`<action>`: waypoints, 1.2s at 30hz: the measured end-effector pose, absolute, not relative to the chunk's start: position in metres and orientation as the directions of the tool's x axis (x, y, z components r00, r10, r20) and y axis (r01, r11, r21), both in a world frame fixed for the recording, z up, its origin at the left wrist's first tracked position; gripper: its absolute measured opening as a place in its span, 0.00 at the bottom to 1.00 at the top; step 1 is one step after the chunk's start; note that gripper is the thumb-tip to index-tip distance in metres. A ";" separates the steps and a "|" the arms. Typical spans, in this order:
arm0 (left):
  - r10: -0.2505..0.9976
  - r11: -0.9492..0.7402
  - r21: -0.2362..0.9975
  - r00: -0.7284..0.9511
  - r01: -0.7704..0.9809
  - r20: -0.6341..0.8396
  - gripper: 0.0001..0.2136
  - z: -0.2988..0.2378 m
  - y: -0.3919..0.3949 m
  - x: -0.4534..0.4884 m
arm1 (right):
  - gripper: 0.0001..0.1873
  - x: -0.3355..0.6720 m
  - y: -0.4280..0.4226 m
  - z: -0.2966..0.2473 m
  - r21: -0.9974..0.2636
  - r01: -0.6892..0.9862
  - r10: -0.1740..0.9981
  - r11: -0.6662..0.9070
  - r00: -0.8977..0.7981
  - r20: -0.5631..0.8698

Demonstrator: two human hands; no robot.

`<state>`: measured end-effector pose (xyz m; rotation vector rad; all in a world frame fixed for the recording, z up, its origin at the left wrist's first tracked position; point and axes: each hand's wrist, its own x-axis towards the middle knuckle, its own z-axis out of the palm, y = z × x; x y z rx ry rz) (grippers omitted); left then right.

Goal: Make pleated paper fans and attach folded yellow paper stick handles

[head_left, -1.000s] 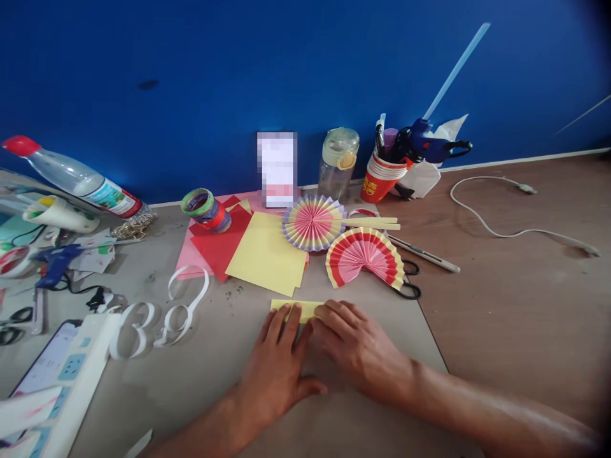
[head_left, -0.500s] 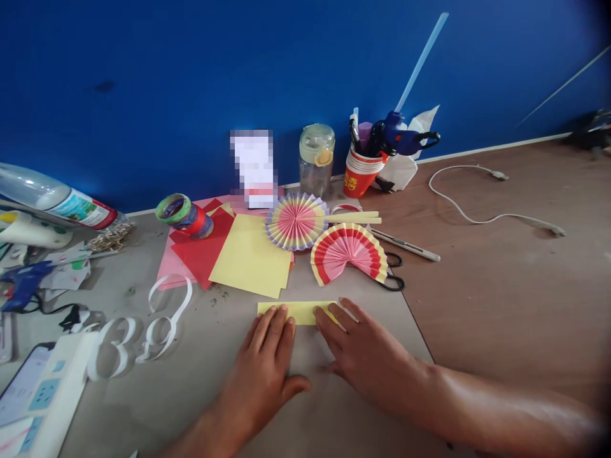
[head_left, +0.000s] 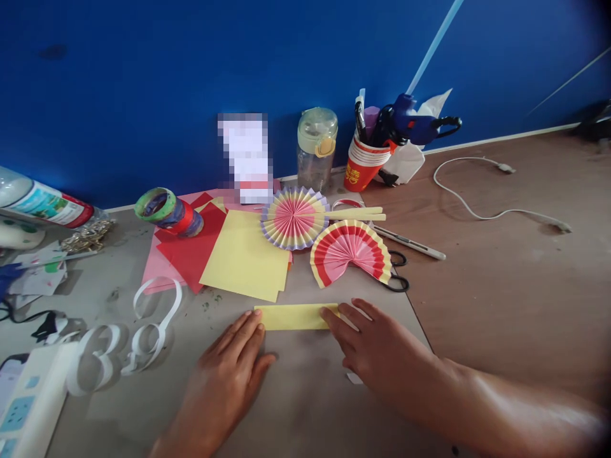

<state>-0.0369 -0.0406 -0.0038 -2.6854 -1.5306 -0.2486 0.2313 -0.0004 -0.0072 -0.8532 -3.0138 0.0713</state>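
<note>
A narrow yellow paper strip (head_left: pixel 293 317) lies flat on the table in front of me, its long side running left to right. The fingertips of my left hand (head_left: pixel 226 372) rest on its left end, the fingers stretched out and the thumb apart. My right hand (head_left: pixel 377 343) lies with spread fingers on the right end. Just beyond the strip are a folded half-round paper fan (head_left: pixel 352 253) in pink, red and yellow and a round pleated paper fan (head_left: pixel 294 218) with pale sticks. Larger yellow paper (head_left: pixel 245 257) lies over red and pink sheets.
Behind stand a clear bottle (head_left: pixel 317 149) and red paper cups (head_left: pixel 365 166) holding a blue glue gun (head_left: pixel 413 121). Scissor handles (head_left: pixel 400 282) show by the half-round fan. White paper curls (head_left: pixel 150 343) and a power strip (head_left: pixel 33 401) are at left; a white cable (head_left: pixel 470 207) lies at right.
My left hand has slid left along the yellow strip to its end, uncovering the middle. My right hand stays at the right end. The view has shifted slightly.
</note>
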 end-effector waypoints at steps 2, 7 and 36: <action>0.855 -0.504 0.033 0.493 0.863 0.161 0.16 -0.003 -0.041 -0.036 | 0.12 0.232 0.000 -0.005 -0.058 0.521 0.520 0.852 -0.854 -0.019; 0.848 -0.508 0.037 0.493 0.860 0.193 0.14 -0.004 -0.040 -0.035 | 0.08 0.232 0.003 0.004 -0.080 0.513 0.513 0.854 -0.858 -0.031; 0.853 -0.502 0.185 0.448 0.845 0.267 0.08 -0.010 -0.014 -0.039 | 0.08 0.214 0.014 -0.009 -0.173 0.617 0.640 0.768 -0.752 0.158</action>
